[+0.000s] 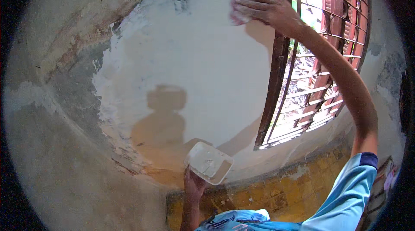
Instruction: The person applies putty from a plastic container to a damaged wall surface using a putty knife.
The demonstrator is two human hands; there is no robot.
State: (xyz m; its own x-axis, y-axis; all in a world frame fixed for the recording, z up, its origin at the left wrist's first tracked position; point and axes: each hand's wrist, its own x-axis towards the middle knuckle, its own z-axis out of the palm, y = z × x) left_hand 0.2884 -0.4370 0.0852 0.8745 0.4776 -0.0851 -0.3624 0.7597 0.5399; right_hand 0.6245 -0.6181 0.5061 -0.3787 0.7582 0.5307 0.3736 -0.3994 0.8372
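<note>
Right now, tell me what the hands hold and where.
Left hand holds a white tub by its lower left side; right hand has a blurred pinkish pad under its fingers.

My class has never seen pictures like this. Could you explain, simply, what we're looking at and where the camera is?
There is no machine here: a person works with bare hands. The one picture comes from a wide fisheye camera on the person's head, so straight edges look bent. The left hand holds a white tub with white paste inside. The right hand reaches up to the wall, with a blurred pink-and-white thing, perhaps a cloth, under its fingers. A pale coating covers much of the wall beside a barred window. The dark shape is a shadow.
</note>
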